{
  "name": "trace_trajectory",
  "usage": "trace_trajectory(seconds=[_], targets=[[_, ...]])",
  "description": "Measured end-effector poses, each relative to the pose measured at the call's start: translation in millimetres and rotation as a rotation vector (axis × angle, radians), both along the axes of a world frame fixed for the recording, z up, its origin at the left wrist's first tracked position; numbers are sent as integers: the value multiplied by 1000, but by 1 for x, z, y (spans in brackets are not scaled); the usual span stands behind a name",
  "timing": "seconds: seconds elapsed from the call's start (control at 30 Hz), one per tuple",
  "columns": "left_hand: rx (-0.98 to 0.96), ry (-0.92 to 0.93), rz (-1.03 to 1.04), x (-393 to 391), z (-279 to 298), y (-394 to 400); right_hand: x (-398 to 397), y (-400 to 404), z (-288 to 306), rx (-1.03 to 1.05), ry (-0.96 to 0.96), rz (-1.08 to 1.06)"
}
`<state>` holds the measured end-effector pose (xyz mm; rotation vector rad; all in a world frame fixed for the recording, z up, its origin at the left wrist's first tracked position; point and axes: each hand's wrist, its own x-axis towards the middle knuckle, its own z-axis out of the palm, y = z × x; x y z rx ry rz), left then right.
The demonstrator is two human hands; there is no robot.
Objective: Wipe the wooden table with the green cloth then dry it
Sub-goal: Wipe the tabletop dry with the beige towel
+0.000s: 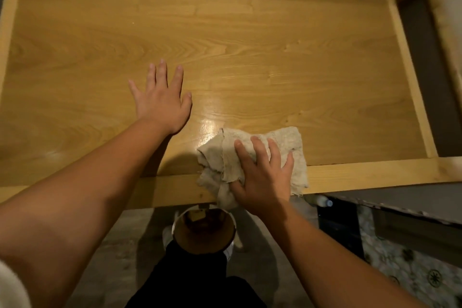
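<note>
Bottom centre we've got a round white-rimmed bucket [203, 234] with a brown inside on the grey floor [112, 257]. Lower right, a patterned floral mat [410, 270], and a plastic bottle with a blue cap [322, 201] peeking out.

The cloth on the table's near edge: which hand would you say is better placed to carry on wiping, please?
The right hand, probably: it already presses on the cloth at the table's near edge, while the left hand rests flat on bare wood.

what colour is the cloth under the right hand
Pale beige-grey cloth, not visibly green; head view, the only one.
</note>
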<state>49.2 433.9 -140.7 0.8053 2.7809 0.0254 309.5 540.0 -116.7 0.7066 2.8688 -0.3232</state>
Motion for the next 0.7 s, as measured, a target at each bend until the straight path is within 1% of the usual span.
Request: trace_trajectory(seconds=[0.07, 0.1, 0.2, 0.27, 0.43, 0.7], targets=[[-3, 2, 35, 0, 1, 8, 0, 0, 2, 5, -4, 6], [-4, 6, 19, 1, 3, 18, 0, 0, 2, 13, -7, 4], [29, -32, -156, 16, 3, 64, 0, -1, 0, 21, -8, -11], [45, -59, -195, 27, 0, 87, 1, 1, -5, 21, 27, -7], [40, -30, -173, 28, -8, 89, 3, 2, -14, 32, 84, 1], [34, -13, -142, 30, -5, 90, 7, 14, -10, -40, 39, 20]])
